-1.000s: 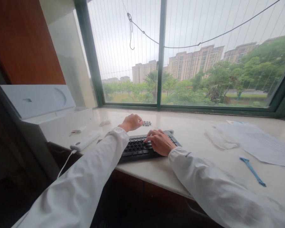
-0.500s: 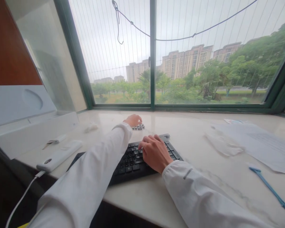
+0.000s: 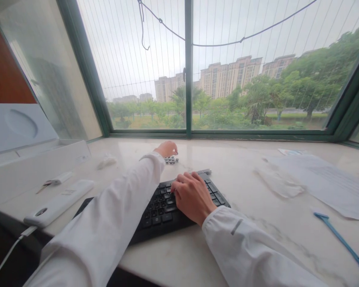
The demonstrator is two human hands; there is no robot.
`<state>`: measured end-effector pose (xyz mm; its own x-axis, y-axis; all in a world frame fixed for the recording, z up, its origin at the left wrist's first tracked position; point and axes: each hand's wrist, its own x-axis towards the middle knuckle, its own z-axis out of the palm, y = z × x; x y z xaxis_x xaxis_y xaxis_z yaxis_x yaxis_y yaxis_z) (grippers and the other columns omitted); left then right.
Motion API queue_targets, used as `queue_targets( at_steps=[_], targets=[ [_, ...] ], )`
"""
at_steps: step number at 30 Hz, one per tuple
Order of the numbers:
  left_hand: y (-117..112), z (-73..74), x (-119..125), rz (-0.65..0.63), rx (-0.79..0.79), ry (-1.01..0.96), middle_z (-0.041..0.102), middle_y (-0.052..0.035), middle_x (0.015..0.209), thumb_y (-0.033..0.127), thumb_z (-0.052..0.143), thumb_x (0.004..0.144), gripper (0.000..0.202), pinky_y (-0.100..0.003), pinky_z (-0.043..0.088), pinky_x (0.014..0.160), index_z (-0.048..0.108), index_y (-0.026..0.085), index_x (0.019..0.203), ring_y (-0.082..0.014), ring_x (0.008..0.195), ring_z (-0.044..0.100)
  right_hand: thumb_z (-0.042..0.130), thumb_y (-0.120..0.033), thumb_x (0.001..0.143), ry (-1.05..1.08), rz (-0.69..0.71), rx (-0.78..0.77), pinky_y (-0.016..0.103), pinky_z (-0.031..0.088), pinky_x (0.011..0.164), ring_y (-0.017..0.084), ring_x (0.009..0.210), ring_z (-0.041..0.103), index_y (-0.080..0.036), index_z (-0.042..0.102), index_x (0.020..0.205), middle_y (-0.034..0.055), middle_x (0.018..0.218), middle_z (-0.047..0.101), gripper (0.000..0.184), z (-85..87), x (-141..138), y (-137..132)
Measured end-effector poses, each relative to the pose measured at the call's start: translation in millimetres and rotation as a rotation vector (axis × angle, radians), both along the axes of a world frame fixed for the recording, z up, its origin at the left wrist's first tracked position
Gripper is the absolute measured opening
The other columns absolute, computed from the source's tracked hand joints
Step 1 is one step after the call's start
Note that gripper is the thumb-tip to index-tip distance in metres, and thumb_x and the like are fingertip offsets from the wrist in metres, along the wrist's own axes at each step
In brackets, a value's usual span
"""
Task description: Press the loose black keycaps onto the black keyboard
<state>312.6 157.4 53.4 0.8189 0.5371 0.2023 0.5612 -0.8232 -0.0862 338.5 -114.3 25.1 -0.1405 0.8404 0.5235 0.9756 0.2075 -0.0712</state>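
On the glossy, marbled counter (image 3: 233,171) rests a square-keyed keyboard (image 3: 158,210).

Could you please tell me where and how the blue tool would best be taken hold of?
I'd suggest pinching the blue tool at mid-length, coming down from above, across its long sides. It is slim and straight, lies flat on the countertop, and looks free on both sides there, apart from the paper. The right grip, on the keyboard, is the nearer.

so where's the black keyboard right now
In the head view, the black keyboard sits below centre, near the front edge of the pale countertop, with the right hand over its keys and the left sleeve crossing its left part.
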Motion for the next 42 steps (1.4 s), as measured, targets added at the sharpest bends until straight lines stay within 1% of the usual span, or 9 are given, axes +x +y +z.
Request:
queue_targets(
  at_steps=[3, 6, 9, 12, 15, 18, 26, 34, 42],
  targets=[
    [-14.4, 15.0, -12.9, -0.062, 0.009, -0.035, 0.071, -0.0018, 0.096, 0.04, 0.062, 0.075, 0.023, -0.021, 0.042, 0.083, 0.074, 0.026, 0.089, -0.0148, 0.091, 0.06, 0.049, -0.012, 0.082, -0.01, -0.017, -0.007, 0.034, 0.03, 0.081, 0.017, 0.083, 0.05, -0.021, 0.065, 0.075, 0.005, 0.082, 0.064, 0.02, 0.7, 1.1, 0.3],
    [-38.7, 31.6, -35.2, -0.133, -0.043, -0.022, 0.071, -0.0014, 0.086, 0.043, 0.063, 0.072, 0.025, -0.021, 0.041, 0.073, 0.075, 0.026, 0.087, -0.0144, 0.084, 0.06, 0.05, -0.011, 0.081, -0.014, -0.016, 0.004, 0.034, 0.029, 0.081, 0.017, 0.083, 0.051, -0.022, 0.065, 0.074, 0.0046, 0.083, 0.064, 0.02, 0.8, 1.3, 0.6],
    [-68.5, 44.3, -64.2, -0.181, -0.195, -0.025, 0.07, -0.0005, 0.077, 0.047, 0.066, 0.069, 0.029, -0.021, 0.038, 0.062, 0.076, 0.025, 0.085, -0.012, 0.071, 0.058, 0.05, -0.01, 0.081, -0.005, -0.002, 0.027, 0.034, 0.029, 0.08, 0.016, 0.083, 0.052, -0.022, 0.065, 0.074, 0.0033, 0.082, 0.064, 0.021, 0.4, 1.0, 0.4],
    [-95.1, 49.8, -94.5, -0.215, -0.388, -0.017, 0.069, 0.0002, 0.075, 0.05, 0.067, 0.068, 0.034, -0.021, 0.035, 0.058, 0.076, 0.024, 0.087, -0.01, 0.065, 0.055, 0.049, -0.01, 0.081, -0.005, 0.003, 0.039, 0.033, 0.029, 0.08, 0.017, 0.083, 0.052, -0.022, 0.066, 0.074, 0.0029, 0.081, 0.064, 0.023, -0.1, 0.6, 0.2],
    [-114.8, 48.9, -119.6, -0.204, -0.436, -0.011, 0.066, 0.0016, 0.067, 0.054, 0.068, 0.065, 0.037, -0.022, 0.032, 0.055, 0.077, 0.024, 0.085, -0.0078, 0.057, 0.048, 0.049, -0.01, 0.08, -0.009, 0.014, 0.05, 0.033, 0.029, 0.079, 0.017, 0.082, 0.052, -0.023, 0.066, 0.074, 0.0023, 0.081, 0.064, 0.022, -0.4, 0.2, 0.4],
    [-130.7, 44.4, -136.6, -0.207, -0.445, -0.002, 0.062, 0.0029, 0.063, 0.053, 0.068, 0.066, 0.036, -0.021, 0.031, 0.056, 0.077, 0.024, 0.084, -0.0066, 0.055, 0.046, 0.05, -0.01, 0.08, -0.013, 0.035, 0.056, 0.033, 0.029, 0.079, 0.016, 0.082, 0.052, -0.023, 0.067, 0.074, 0.0017, 0.081, 0.064, 0.022, -0.5, -0.3, 0.9],
    [-164.7, 28.9, -154.5, -0.254, -0.343, -0.054, 0.06, 0.0028, 0.061, 0.047, 0.063, 0.074, 0.028, -0.02, 0.034, 0.057, 0.076, 0.026, 0.087, -0.0065, 0.054, 0.047, 0.05, -0.009, 0.08, -0.038, 0.111, 0.028, 0.032, 0.028, 0.079, 0.015, 0.08, 0.052, -0.023, 0.068, 0.075, 0.0019, 0.082, 0.064, 0.023, -2.3, -1.1, 0.0],
    [-174.2, 15.2, -157.3, -0.263, -0.248, -0.078, 0.065, 0.0006, 0.064, 0.042, 0.061, 0.078, 0.025, -0.02, 0.038, 0.062, 0.076, 0.026, 0.089, -0.0076, 0.057, 0.053, 0.05, -0.009, 0.078, -0.047, 0.179, 0.014, 0.031, 0.028, 0.078, 0.015, 0.08, 0.051, -0.022, 0.068, 0.082, 0.0023, 0.086, 0.064, 0.023, 0.7, -2.2, -1.1],
    [-176.8, 15.0, -158.4, -0.265, -0.23, -0.051, 0.069, -0.0015, 0.066, 0.043, 0.06, 0.079, 0.026, -0.022, 0.039, 0.063, 0.076, 0.025, 0.089, -0.0089, 0.059, 0.055, 0.05, -0.009, 0.078, -0.061, 0.208, 0.015, 0.031, 0.028, 0.078, 0.014, 0.079, 0.051, -0.023, 0.068, 0.085, 0.0018, 0.086, 0.064, 0.025, -0.7, -2.7, -1.3]
  ],
)
